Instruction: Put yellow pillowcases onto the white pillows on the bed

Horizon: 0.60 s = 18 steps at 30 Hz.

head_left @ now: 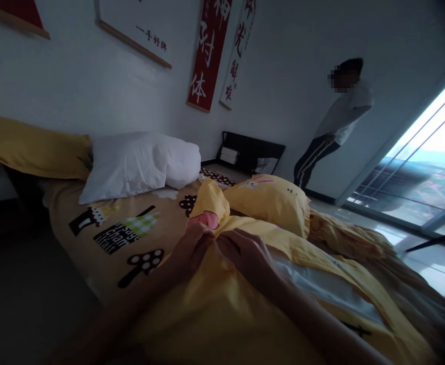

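Head view: both hands meet mid-bed on the yellow cover (pixel 222 309). The left hand (pixel 192 248) is curled shut, pinching a fold of it; the right hand (pixel 247 253) grips the cloth beside it, fingers closed. A white filling (pixel 313 284) shows at the cover's open edge. To work it well, keep both pinches near the edge and pull evenly. A white pillow (pixel 139 165) lies at the bed's far left corner; another person (pixel 336 121) stands by the wall.
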Available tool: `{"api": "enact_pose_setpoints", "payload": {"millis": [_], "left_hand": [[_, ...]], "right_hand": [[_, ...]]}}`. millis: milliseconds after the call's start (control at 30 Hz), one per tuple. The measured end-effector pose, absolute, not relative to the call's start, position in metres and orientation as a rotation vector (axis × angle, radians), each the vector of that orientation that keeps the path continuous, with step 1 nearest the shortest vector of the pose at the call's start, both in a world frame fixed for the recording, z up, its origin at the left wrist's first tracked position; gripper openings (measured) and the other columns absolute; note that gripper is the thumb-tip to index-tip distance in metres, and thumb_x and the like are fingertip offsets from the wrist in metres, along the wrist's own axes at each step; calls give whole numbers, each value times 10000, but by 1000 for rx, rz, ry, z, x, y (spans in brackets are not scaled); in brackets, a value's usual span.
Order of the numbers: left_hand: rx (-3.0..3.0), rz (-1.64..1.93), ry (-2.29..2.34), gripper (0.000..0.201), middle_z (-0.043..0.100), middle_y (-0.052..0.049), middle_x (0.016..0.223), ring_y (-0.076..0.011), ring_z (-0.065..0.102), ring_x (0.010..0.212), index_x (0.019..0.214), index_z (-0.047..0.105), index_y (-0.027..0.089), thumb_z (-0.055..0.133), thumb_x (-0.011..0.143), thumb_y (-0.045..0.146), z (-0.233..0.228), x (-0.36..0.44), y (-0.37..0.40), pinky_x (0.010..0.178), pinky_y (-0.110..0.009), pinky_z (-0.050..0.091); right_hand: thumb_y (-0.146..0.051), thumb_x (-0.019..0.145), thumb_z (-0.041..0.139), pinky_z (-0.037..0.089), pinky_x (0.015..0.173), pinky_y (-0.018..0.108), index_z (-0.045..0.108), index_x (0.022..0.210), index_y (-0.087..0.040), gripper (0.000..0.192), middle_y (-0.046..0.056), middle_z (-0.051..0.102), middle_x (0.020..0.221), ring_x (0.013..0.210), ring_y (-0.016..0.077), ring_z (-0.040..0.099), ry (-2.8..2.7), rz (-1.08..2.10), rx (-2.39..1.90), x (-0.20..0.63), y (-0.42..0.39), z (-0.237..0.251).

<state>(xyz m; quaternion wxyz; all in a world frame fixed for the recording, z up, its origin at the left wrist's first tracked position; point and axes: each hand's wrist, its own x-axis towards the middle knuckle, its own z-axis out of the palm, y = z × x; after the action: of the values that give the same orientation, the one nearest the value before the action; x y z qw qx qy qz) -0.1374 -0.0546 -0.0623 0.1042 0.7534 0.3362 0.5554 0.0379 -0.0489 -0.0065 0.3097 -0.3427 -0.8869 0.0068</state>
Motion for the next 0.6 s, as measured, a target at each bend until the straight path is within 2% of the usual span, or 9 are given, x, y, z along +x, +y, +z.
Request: {"api": "enact_pose_setpoints", "payload": {"millis": [133, 267, 333, 533, 600], "left_hand": [[2366, 1669, 900, 119, 558, -43, 909, -141, 497, 886, 966, 515, 167, 401, 944, 138, -60, -138, -55, 809, -263, 397], [2437, 1665, 910, 145, 561, -41, 883, -138, 491, 874, 943, 521, 168, 384, 946, 123, -57, -136, -56, 807, -260, 383], [2465, 1679, 938, 147, 564, -43, 870, -142, 494, 868, 925, 521, 168, 382, 947, 128, -55, -136, -57, 797, -261, 382], [2622, 1702, 1056, 114, 569, -28, 870, -140, 490, 854, 944, 523, 171, 418, 944, 125, -50, -135, -62, 793, -269, 362], [2712, 1680, 1087, 126, 564, -29, 849, -145, 485, 838, 910, 533, 167, 418, 943, 130, -47, -135, -65, 775, -281, 351]], "right_hand": [[-195, 865, 534, 367, 616, 216, 662, 758, -190, 167, -1, 665, 734, 637, 104, 551, -2308, 263, -976, 39, -49, -3], [-157, 745, 613, 340, 543, 203, 617, 696, -190, 59, -41, 606, 589, 538, 92, 498, -2247, 495, -1105, 39, -48, 1], [-134, 710, 610, 336, 522, 194, 579, 672, -189, 74, -54, 569, 547, 509, 85, 477, -2189, 583, -1121, 38, -48, 2], [-162, 751, 587, 328, 534, 204, 619, 711, -196, 62, -40, 580, 561, 508, 81, 470, -2234, 319, -1065, 38, -54, 7], [-153, 739, 604, 339, 537, 209, 639, 695, -196, 70, -32, 593, 564, 519, 85, 488, -2210, 332, -1082, 38, -56, 10]]}}
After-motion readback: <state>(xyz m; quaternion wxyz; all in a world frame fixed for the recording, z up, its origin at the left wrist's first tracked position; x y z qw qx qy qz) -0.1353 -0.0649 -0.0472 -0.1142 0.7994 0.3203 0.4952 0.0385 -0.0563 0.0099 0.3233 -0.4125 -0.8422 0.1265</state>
